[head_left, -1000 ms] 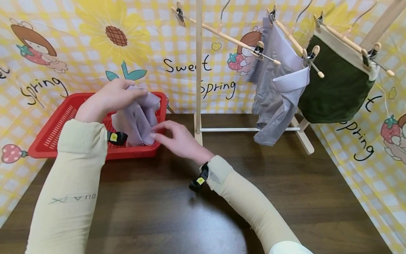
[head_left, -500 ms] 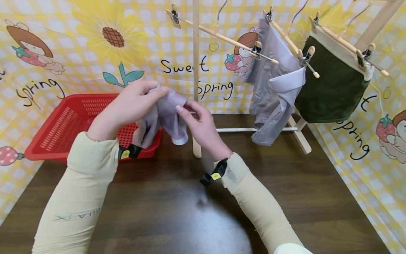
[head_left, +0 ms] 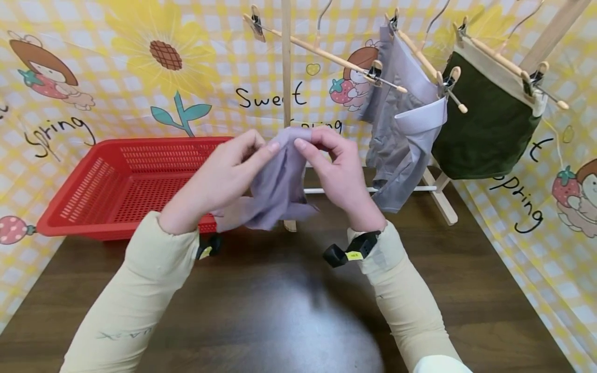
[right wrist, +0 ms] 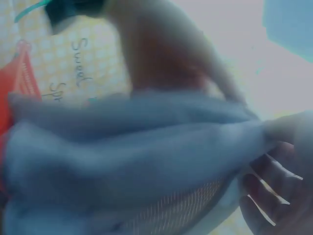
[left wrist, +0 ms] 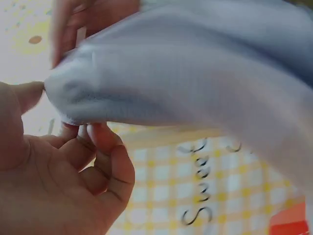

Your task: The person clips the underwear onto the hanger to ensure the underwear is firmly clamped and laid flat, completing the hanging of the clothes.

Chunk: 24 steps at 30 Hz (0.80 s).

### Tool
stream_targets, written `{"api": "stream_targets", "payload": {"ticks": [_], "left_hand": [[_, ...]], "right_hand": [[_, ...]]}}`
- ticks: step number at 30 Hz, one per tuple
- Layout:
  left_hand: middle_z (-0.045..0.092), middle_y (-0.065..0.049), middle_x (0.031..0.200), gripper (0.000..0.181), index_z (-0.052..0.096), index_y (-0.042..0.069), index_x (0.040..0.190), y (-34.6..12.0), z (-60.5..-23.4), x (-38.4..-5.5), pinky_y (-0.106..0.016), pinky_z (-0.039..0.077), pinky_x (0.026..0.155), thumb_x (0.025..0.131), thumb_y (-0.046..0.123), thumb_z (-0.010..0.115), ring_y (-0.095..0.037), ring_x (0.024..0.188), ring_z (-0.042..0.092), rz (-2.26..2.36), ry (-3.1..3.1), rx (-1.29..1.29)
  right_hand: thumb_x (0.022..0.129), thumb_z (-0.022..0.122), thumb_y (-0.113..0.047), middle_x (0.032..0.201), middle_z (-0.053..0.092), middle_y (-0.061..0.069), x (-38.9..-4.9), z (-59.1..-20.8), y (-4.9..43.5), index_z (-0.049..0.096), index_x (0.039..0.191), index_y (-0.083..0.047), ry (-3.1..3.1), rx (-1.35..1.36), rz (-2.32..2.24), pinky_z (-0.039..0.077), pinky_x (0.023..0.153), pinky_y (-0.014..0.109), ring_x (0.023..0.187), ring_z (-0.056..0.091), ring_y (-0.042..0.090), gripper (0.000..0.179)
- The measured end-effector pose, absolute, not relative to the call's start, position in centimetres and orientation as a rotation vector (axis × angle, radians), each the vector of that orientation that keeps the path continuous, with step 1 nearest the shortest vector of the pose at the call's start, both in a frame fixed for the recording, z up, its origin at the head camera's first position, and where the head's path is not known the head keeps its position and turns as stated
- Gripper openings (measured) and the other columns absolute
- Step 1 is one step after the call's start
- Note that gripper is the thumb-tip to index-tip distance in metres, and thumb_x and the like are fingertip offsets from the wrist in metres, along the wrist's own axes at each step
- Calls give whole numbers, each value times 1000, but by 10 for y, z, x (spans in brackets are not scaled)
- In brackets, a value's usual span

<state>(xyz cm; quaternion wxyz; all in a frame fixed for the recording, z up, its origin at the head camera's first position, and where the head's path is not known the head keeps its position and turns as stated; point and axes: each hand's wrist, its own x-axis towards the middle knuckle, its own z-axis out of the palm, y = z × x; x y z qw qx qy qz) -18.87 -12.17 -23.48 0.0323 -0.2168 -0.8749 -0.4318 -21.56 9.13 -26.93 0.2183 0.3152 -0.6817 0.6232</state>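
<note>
In front of the rack, a soft lilac garment (head_left: 280, 189) hangs in loose folds from both hands; its kind is unclear. The left hand (head_left: 223, 173) pinches its top edge between thumb and fingers. Close beside it, the right hand (head_left: 342, 173) pinches the same edge, thumb towards the head camera. In the left wrist view the garment (left wrist: 161, 78) stretches away from the fingertips, and part of the other hand shows behind it. The right wrist view has the cloth (right wrist: 127, 152) blurred, with a finely textured patch low down. Its lower end overlaps the basket's right corner.
A red plastic basket (head_left: 126, 230) with slotted walls stands at left on the dark wooden table (head_left: 242, 311). On the wooden rack (head_left: 287, 67) hang a bare clip hanger (head_left: 322, 52), grey clothing (head_left: 401, 140) and dark green shorts (head_left: 485, 114). A patterned yellow cloth (head_left: 242, 46) lies behind.
The lilac garment has come up out of the basket and moved right, in front of the rack's post. Both hands moved right with it, and the right hand now pinches its top edge.
</note>
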Motion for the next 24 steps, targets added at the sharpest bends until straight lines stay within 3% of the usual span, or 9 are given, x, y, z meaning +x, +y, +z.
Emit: {"api": "stream_targets", "payload": {"ticks": [2, 5, 8, 11, 14, 20, 22, 24], "left_hand": [[57, -12, 75, 42, 55, 12, 100, -117, -245, -188, -38, 52, 55, 101, 53, 57, -27, 60, 61, -1364, -2739, -652], [56, -9, 76, 43, 56, 12, 96, -110, -262, -190, -38, 52, 59, 96, 54, 66, -23, 63, 60, -1264, -2777, -700], [59, -3, 82, 37, 59, 14, 94, -104, -280, -191, -36, 48, 67, 91, 46, 76, -19, 74, 57, -1158, -2776, -775], [63, 0, 95, 34, 63, 15, 103, -97, -300, -189, -35, 48, 74, 88, 38, 81, -18, 85, 57, -1161, -2772, -838], [66, 1, 103, 46, 59, 15, 114, -89, -318, -183, -36, 51, 75, 86, 43, 82, -18, 91, 61, -1243, -2789, -841], [62, 6, 121, 91, 37, 24, 146, -71, -346, -168, -38, 54, 88, 77, 62, 82, -12, 105, 62, -1417, -2790, -748], [62, 3, 122, 93, 34, 21, 148, -67, -353, -166, -39, 53, 90, 78, 57, 84, -13, 106, 63, -1398, -2753, -718], [65, -3, 116, 77, 41, 15, 139, -64, -358, -166, -40, 54, 87, 84, 46, 83, -16, 101, 65, -1345, -2707, -677]], "right_hand": [[96, 69, -4, 97, 70, 10, -212, -264, 98, 74, 99, 6, -1912, 858, 1704, 49, 76, 32, 88, 60, 21, 11], [97, 70, -7, 96, 73, 6, -208, -259, 106, 76, 101, 3, -1934, 848, 1670, 49, 74, 31, 87, 62, 21, 12], [97, 69, -6, 95, 74, 6, -205, -256, 112, 77, 104, 3, -1909, 856, 1668, 49, 71, 30, 82, 64, 20, 13], [98, 67, -3, 92, 74, 7, -202, -255, 117, 75, 106, 5, -1871, 844, 1693, 48, 63, 27, 73, 62, 19, 14], [95, 68, 1, 91, 73, 9, -199, -254, 122, 73, 111, 7, -1856, 816, 1712, 49, 61, 25, 71, 62, 17, 17], [90, 72, 5, 98, 74, 13, -195, -251, 131, 69, 123, 7, -1866, 816, 1706, 54, 73, 28, 84, 68, 18, 33], [88, 74, 5, 99, 74, 13, -194, -251, 133, 68, 126, 7, -1882, 812, 1694, 53, 74, 29, 84, 68, 19, 38], [87, 75, 6, 100, 73, 13, -194, -252, 135, 67, 127, 7, -1900, 813, 1682, 53, 75, 30, 84, 68, 20, 41]]}}
